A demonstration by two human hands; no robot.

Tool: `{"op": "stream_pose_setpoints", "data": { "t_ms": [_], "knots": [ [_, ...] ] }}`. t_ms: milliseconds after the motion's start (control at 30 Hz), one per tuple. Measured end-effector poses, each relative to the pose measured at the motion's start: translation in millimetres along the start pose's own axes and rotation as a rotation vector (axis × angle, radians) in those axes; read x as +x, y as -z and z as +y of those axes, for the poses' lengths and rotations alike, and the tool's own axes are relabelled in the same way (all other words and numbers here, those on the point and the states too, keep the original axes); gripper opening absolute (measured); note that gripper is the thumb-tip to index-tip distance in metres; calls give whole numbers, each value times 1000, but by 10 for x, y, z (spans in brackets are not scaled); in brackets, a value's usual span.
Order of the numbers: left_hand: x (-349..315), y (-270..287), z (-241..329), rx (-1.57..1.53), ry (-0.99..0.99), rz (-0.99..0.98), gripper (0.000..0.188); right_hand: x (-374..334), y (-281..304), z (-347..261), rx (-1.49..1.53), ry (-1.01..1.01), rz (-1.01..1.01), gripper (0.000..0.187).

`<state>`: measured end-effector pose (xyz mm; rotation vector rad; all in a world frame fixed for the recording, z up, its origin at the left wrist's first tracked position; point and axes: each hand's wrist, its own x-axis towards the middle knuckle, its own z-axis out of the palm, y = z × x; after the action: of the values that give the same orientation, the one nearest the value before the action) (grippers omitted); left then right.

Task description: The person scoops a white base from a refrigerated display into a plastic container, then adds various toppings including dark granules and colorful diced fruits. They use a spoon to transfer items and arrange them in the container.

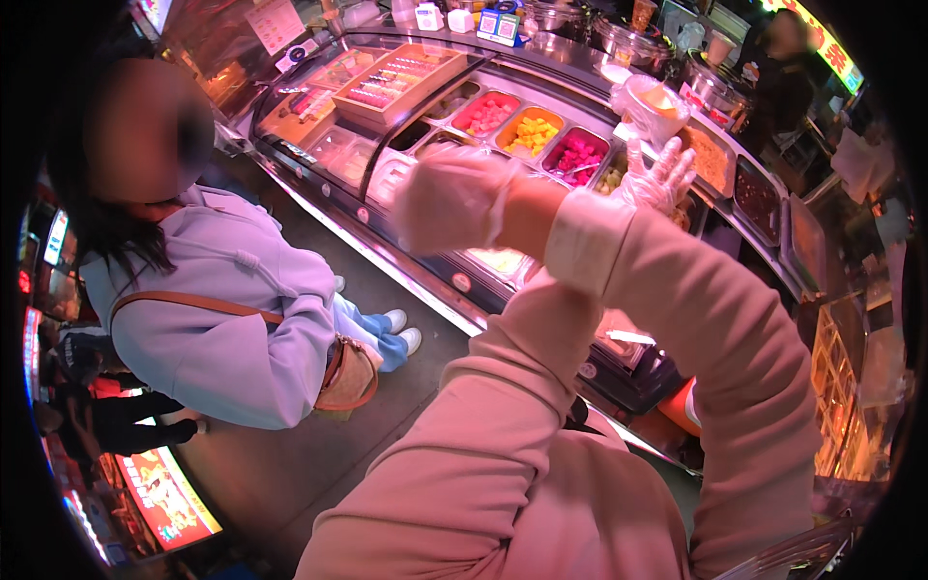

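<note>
My arms in pink sleeves cross in front of me. My left hand [657, 181], in a clear plastic glove, is on the right side with its fingers spread; I see nothing held in it. It is just below a plastic-wrapped bundle [650, 104]. My right hand [452, 198], also gloved, reaches over to the left above the glass-fronted counter; motion blurs its fingers. Beyond it sit metal pans of pink cubes [486, 114], yellow cubes [531, 131] and magenta cubes [576, 157], the last with a spoon handle in it.
A person in a pale lilac hoodie [227, 280] stands at the left, across the counter. Behind the pans is a wooden box [398, 85] with rows of small items. Pans of brown [710, 159] and dark [757, 203] food line the right side. Metal pots [633, 46] stand at the back.
</note>
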<state>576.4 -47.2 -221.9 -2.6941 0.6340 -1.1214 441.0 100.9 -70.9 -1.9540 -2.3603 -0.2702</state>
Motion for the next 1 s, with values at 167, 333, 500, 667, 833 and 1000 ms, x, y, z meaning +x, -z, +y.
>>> {"op": "stream_pose_setpoints", "data": {
  "t_ms": [167,333,500,667,833,1000],
  "knots": [
    [90,180,-7,158,157,-220,66,57,-332,-406,65,41,-408,14],
    [-505,-450,191,435,-149,65,58,468,-141,-1338,405,15,-454,11],
    [-593,-244,432,254,-285,80,53,332,93,-1538,380,1,-167,9],
    [-537,160,478,-36,-422,42,49,-47,245,-1422,4,-137,469,8],
    [-836,439,-332,-295,-294,28,44,-980,389,-1197,193,-388,804,8],
    [-606,790,-585,14,-328,183,44,-1247,-612,-1368,302,-734,-428,16]
  ]
}}
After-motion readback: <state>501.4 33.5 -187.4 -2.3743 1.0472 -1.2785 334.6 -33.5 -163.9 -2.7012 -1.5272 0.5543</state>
